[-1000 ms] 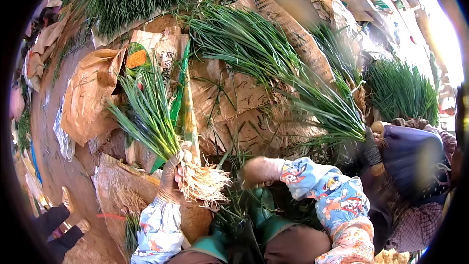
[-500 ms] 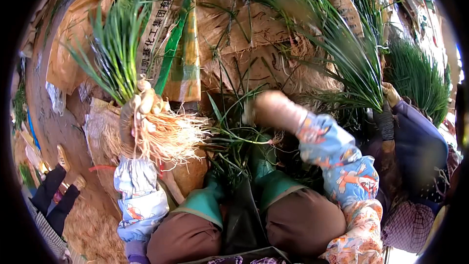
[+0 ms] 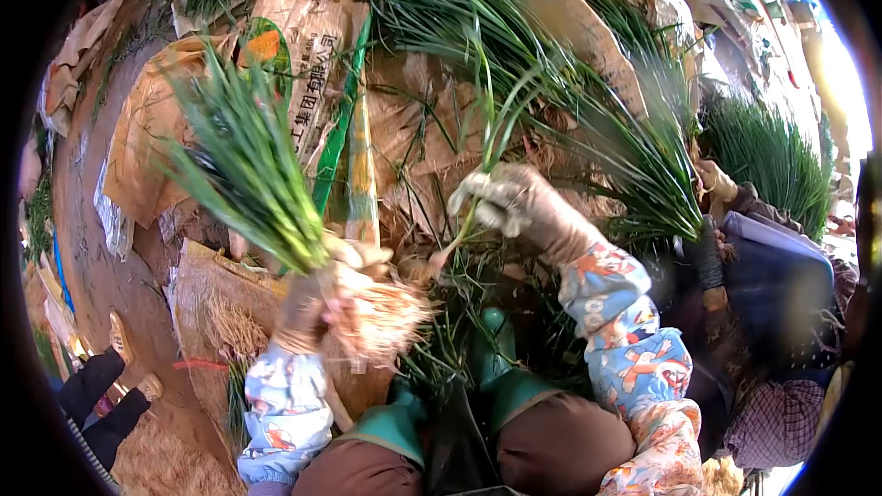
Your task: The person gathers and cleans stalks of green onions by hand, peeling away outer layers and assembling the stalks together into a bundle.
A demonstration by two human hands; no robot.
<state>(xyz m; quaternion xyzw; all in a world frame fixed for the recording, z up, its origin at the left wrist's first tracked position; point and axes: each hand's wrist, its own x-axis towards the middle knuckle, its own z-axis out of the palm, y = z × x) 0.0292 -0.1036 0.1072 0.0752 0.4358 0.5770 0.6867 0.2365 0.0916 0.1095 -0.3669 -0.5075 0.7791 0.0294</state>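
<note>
A thick bunch of green leafy stalks (image 3: 262, 179) with pale stringy roots (image 3: 377, 317) is held in my left hand (image 3: 322, 289), gloved and closed round the stalk bases. The leaves point up and to the left. My right hand (image 3: 514, 202), in a dirty pale glove, pinches a single green plant (image 3: 491, 129) whose pale root end hangs just right of the bunch's roots. The two hands are apart. Beneath them, loose green stalks (image 3: 450, 331) lie between my green boots.
Printed woven sacks (image 3: 317, 83) lie ahead. A long pile of green stalks (image 3: 514, 46) stretches to the right. There, a co-worker's gloved hand (image 3: 717, 184) touches the leaves. Another person's legs (image 3: 96, 386) show at the lower left.
My left hand has moved right and slightly down with the bunch. My right hand, blurred before, now holds a plant raised upright. The view has shifted a little.
</note>
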